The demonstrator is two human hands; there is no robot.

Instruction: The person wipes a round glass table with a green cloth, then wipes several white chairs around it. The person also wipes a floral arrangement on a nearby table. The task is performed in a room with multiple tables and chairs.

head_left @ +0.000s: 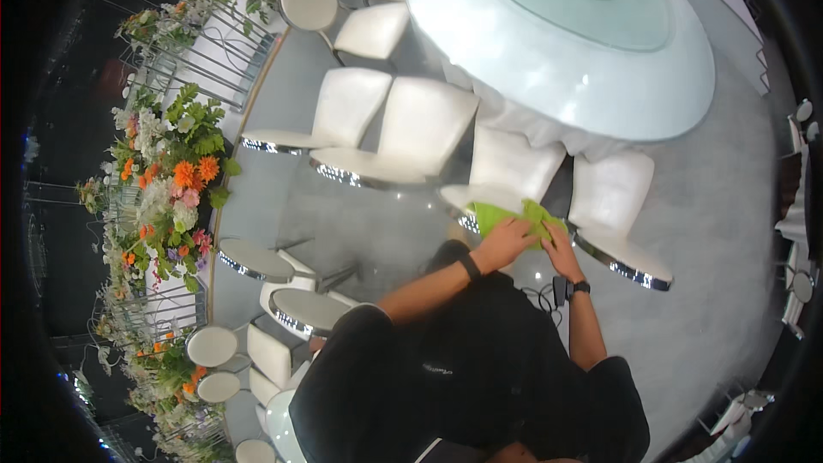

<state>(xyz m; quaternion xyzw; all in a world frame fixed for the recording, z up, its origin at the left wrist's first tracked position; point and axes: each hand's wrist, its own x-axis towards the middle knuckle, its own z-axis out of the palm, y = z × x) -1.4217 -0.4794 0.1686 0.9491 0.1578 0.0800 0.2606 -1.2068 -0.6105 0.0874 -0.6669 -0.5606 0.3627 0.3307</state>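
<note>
A grey floor (720, 266) is spreading beneath everything, and a round table (557, 90) with a glassy top is filling the upper right of the frame. A long row of flowers (184, 176), orange, pink and white, is running down the left side. White chairs (429, 120) with shiny rims are standing in a line across the centre, below the table. At the person's hands, one white chair (514, 167) is standing just right of the middle, and a green cloth (487, 218) is lying against its shiny rim. The right hand (560, 249) is grasping the cloth's bunched right part. The left hand (506, 243) is resting on the cloth; whether its fingers are gripping, I cannot tell at this size. Each wrist is wearing a dark band (469, 267).
</note>
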